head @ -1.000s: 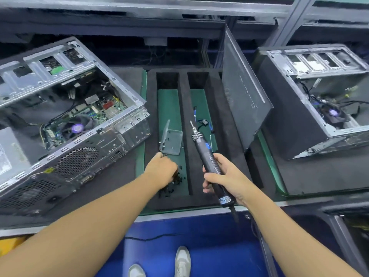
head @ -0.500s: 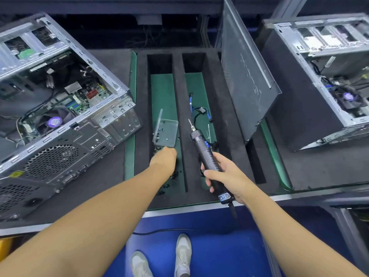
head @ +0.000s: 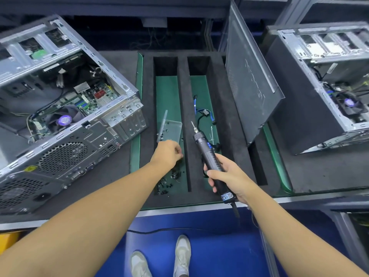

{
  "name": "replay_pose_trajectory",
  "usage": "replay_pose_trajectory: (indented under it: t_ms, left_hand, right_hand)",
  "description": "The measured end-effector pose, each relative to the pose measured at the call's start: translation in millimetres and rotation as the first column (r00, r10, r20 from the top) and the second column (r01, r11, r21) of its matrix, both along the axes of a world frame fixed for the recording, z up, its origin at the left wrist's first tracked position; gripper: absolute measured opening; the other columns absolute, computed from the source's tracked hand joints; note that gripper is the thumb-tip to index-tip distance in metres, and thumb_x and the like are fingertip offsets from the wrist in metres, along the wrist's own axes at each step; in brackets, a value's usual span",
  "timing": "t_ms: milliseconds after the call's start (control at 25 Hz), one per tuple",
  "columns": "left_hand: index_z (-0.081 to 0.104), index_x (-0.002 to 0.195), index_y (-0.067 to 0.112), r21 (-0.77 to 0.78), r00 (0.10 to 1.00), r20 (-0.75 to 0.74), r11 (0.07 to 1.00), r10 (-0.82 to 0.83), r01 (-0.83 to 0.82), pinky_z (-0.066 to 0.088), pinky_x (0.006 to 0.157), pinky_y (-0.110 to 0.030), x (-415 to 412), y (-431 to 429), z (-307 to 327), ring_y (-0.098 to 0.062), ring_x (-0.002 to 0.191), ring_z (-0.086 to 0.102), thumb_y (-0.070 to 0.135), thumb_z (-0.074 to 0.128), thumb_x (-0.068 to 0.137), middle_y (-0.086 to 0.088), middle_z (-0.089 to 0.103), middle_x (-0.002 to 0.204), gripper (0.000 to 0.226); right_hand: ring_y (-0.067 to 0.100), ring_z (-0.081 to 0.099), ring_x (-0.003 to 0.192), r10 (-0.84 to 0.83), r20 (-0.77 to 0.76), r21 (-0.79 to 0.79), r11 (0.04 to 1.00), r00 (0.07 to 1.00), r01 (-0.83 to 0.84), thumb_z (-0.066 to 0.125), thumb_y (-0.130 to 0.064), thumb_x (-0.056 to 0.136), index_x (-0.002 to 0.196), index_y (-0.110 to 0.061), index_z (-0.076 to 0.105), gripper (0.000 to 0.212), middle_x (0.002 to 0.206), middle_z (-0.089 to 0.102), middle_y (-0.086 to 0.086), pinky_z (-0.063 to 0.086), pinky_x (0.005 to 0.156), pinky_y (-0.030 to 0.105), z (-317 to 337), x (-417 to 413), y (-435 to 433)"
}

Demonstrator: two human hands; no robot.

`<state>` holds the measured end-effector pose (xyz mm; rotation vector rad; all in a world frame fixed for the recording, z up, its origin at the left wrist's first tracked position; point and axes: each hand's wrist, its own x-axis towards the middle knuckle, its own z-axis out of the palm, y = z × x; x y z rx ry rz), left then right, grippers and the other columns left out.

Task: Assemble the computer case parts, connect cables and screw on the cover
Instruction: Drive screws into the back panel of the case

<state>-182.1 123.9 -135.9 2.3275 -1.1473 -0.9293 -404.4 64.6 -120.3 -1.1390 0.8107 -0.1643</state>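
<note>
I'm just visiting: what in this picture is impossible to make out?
Head view only:
- Whether the left hand pinches one of the loose screws: its own back hides the fingertips.
- The label on the electric screwdriver held by the right hand: too small to read.
- The scrawl on the side panel: too faint.
- The left computer case: cut off by the left edge.

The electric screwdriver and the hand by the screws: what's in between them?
In the head view, only a black foam ridge of the parts tray lies between the left hand and the electric screwdriver.
</note>
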Motion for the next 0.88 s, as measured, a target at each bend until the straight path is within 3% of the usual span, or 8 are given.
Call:
replay_pose_trajectory:
  t_ms: [160, 280, 400, 520, 720, 880]
  left_hand:
    - [0.064, 0.116, 0.001, 0.186, 0.979, 0.135, 0.974, -0.155, 0.129, 0.053, 0.086, -0.038, 5.3, -7.4, 0.9, -0.035, 0.098, 0.065, 0.011, 0.064, 0.093, -0.019, 0.066, 0.110, 0.024]
    - [0.064, 0.112, 0.003, 0.387, 0.904, 0.205, 0.879, -0.375, 0.277, 0.055, 0.082, -0.042, -0.2, -1.2, -2.6, -0.035, 0.096, 0.066, 0.000, 0.066, 0.087, -0.014, 0.065, 0.109, 0.025]
    - [0.060, 0.113, 0.008, 0.510, 0.848, 0.198, 0.790, -0.492, 0.339, 0.048, 0.070, -0.040, -12.4, 6.3, -5.4, -0.037, 0.100, 0.063, 0.016, 0.076, 0.083, -0.009, 0.052, 0.105, 0.036]
    - [0.060, 0.115, 0.009, 0.529, 0.854, 0.208, 0.789, -0.476, 0.311, 0.047, 0.068, -0.040, -17.6, 7.3, -12.7, -0.036, 0.099, 0.063, 0.019, 0.078, 0.081, -0.009, 0.052, 0.105, 0.040]
    - [0.059, 0.108, -0.002, 0.524, 0.861, 0.231, 0.804, -0.452, 0.281, 0.048, 0.069, -0.039, -20.4, 7.9, -20.8, -0.036, 0.094, 0.062, -0.008, 0.064, 0.081, -0.015, 0.056, 0.108, 0.028]
    - [0.064, 0.111, -0.001, 0.510, 0.858, 0.215, 0.802, -0.467, 0.309, 0.054, 0.085, -0.036, -4.8, -6.8, -16.4, -0.033, 0.100, 0.064, -0.011, 0.056, 0.083, -0.016, 0.064, 0.111, 0.030]
  right_hand:
    - [0.021, 0.058, 0.069, -0.004, -0.004, -0.009, 1.000, 1.000, 0.004, 0.070, -0.009, 0.087, 0.111, -0.016, 0.066, 0.025, 0.099, 0.064, 0.007, 0.054, 0.059, 0.036, -1.4, -0.4, -0.4]
    - [0.021, 0.058, 0.069, -0.004, -0.004, -0.010, 1.000, 1.000, 0.004, 0.070, -0.011, 0.086, 0.109, -0.012, 0.065, 0.023, 0.096, 0.063, 0.007, 0.053, 0.059, 0.036, -5.0, -3.5, -2.1]
    - [0.021, 0.057, 0.068, 0.003, 0.016, -0.011, 1.000, 1.000, -0.002, 0.070, -0.011, 0.086, 0.110, -0.013, 0.065, 0.025, 0.096, 0.064, 0.006, 0.053, 0.057, 0.035, -6.2, -3.6, -1.9]
    - [0.021, 0.058, 0.068, 0.013, 0.018, 0.010, 1.000, 1.000, -0.013, 0.070, -0.011, 0.087, 0.120, -0.017, 0.065, 0.035, 0.097, 0.065, 0.005, 0.054, 0.057, 0.034, -7.7, -2.8, -2.3]
    - [0.021, 0.058, 0.068, 0.021, 0.020, 0.026, 0.999, 1.000, -0.021, 0.071, -0.012, 0.086, 0.128, -0.020, 0.063, 0.044, 0.097, 0.066, 0.004, 0.053, 0.057, 0.034, -9.7, -3.0, -3.7]
    - [0.020, 0.058, 0.068, 0.028, 0.025, 0.032, 0.999, 0.999, -0.029, 0.073, -0.013, 0.085, 0.127, -0.020, 0.063, 0.044, 0.098, 0.066, 0.005, 0.054, 0.057, 0.033, -10.9, -3.4, -5.2]
